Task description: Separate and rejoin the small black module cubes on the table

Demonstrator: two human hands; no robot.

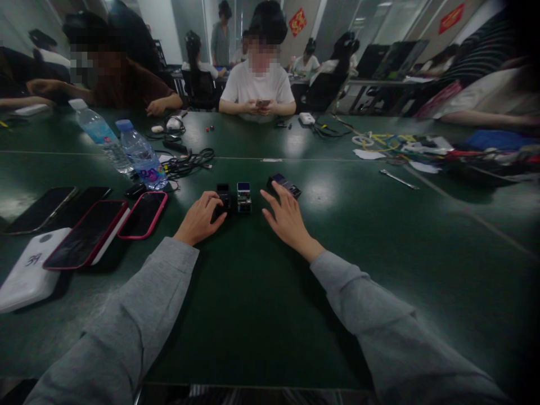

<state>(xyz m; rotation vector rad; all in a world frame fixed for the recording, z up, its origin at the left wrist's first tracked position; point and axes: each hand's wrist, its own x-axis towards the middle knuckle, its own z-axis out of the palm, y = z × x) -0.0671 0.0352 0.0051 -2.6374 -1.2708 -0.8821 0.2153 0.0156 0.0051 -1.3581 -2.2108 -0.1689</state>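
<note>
Gadgets (pixel 244 197) x3: L hand (pixel 201 218) at 1, grip unclear; R hand (pixel 289 221) splayed nr 1

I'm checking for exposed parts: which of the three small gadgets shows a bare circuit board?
The middle gadget, between the left hand and right hand: its green board shows, while the left gadget and right gadget look mostly black.

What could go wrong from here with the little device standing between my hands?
Your left hand is close beside the small device, so a stray finger might knock it over. It shows what looks like bare circuitry, which rough handling could damage. To the left, the standing purple-labelled bottle could tip onto the nearby cables.
</note>
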